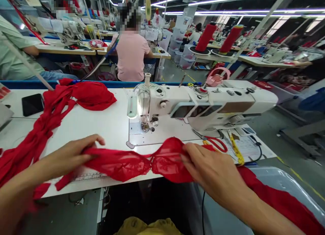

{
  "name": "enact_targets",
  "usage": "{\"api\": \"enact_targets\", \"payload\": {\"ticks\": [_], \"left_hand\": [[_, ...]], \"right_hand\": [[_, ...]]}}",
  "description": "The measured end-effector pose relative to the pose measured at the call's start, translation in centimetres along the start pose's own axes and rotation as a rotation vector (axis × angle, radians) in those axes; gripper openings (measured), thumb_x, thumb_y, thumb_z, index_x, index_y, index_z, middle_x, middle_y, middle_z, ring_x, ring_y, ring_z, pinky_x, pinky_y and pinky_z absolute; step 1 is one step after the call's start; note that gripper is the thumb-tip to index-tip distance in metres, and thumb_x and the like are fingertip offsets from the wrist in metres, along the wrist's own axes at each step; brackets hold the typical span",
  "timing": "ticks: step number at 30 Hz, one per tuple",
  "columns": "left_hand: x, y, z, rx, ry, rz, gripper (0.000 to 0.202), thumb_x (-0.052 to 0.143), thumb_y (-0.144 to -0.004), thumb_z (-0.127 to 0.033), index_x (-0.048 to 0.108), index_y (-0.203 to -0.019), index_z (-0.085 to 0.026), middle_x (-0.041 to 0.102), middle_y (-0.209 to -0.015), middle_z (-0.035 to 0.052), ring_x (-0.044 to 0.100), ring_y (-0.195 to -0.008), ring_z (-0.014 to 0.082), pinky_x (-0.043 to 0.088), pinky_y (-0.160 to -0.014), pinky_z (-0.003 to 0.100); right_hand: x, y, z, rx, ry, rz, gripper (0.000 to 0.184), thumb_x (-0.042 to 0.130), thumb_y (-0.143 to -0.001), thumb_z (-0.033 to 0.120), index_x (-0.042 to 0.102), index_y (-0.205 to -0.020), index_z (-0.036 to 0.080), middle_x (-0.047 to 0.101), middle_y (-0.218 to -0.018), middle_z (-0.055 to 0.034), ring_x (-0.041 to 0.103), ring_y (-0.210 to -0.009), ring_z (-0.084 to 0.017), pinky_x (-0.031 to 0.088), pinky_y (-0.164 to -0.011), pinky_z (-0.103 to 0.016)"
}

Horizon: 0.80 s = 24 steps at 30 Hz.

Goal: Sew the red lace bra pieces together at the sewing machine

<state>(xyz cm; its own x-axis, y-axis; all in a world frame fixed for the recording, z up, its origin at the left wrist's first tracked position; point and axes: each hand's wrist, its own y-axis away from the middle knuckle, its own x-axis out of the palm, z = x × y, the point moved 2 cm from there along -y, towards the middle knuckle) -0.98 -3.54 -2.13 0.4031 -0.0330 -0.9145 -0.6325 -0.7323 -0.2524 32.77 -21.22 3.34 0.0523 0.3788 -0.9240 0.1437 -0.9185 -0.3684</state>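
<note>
A red lace bra [167, 160] is stretched sideways between my two hands, over the front edge of the sewing table. My left hand [78, 154] is closed on its left end, the index finger lifted a little. My right hand [203, 164] grips the right cup, fingers bent over the fabric. The two cups meet at a narrow middle. More red fabric [276, 191] trails past my right forearm over a grey bin. Just behind the bra stands a white sewing machine [203, 103], its needle area lit.
At left lie a heap of red fabric [93, 95] and a black phone [33, 104]. Red-handled scissors [215, 143] and a yellow tape measure [236, 148] rest right of the machine. A grey plastic bin [284, 175] stands at the right. A person in pink [132, 55] sits ahead.
</note>
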Motion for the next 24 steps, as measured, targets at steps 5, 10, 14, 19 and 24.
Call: {"api": "enact_targets", "payload": {"ticks": [5,10,14,19,24], "left_hand": [[4.4,-5.0,-5.1,-0.003,-0.048,-0.177,0.039,0.036,-0.097,-0.025,0.051,-0.13,-0.01,0.062,-0.122,0.0179,0.062,-0.114,0.0287,0.053,-0.096,0.043],[10.2,-1.3,-9.1,0.316,0.066,-0.021,0.038,0.036,-0.103,-0.023,0.046,-0.139,-0.021,0.055,-0.143,0.0094,0.047,-0.138,0.0233,0.038,-0.117,0.051],[11.1,-0.4,-7.5,0.214,0.041,-0.02,0.043,0.041,-0.102,-0.029,0.041,-0.143,-0.016,0.055,-0.143,0.0153,0.045,-0.14,0.0288,0.037,-0.114,0.061],[9.5,-1.9,-8.5,0.321,0.03,-0.112,0.036,0.043,-0.101,-0.02,0.051,-0.136,-0.012,0.06,-0.137,0.0148,0.05,-0.136,0.0255,0.043,-0.114,0.05],[10.1,-3.0,-9.3,0.41,0.037,-0.098,0.027,0.047,-0.1,-0.018,0.061,-0.122,-0.01,0.069,-0.123,0.014,0.063,-0.119,0.0231,0.046,-0.111,0.052]], "right_hand": [[6.9,-1.7,0.8,0.051,-0.118,-0.1,0.013,0.053,-0.097,0.018,0.062,-0.107,0.019,0.07,-0.093,-0.0073,0.067,-0.079,-0.018,0.039,-0.056,-0.026],[12.7,-2.2,1.6,-0.155,-0.458,-0.102,0.017,0.05,-0.101,0.025,0.066,-0.103,0.02,0.072,-0.104,-0.0061,0.065,-0.096,-0.017,0.049,-0.061,-0.023],[13.3,-4.0,0.6,-0.264,-0.502,-0.123,0.018,0.052,-0.1,0.026,0.068,-0.095,0.019,0.072,-0.102,-0.007,0.065,-0.097,-0.019,0.053,-0.065,-0.026],[12.0,-4.9,1.0,-0.332,-0.612,-0.13,0.014,0.053,-0.099,0.024,0.067,-0.098,0.019,0.072,-0.102,-0.0069,0.064,-0.099,-0.019,0.056,-0.076,-0.029],[12.5,-5.2,1.2,-0.368,-0.524,-0.062,0.019,0.049,-0.099,0.018,0.066,-0.108,0.017,0.07,-0.106,-0.0084,0.062,-0.099,-0.019,0.05,-0.059,-0.023]]}}
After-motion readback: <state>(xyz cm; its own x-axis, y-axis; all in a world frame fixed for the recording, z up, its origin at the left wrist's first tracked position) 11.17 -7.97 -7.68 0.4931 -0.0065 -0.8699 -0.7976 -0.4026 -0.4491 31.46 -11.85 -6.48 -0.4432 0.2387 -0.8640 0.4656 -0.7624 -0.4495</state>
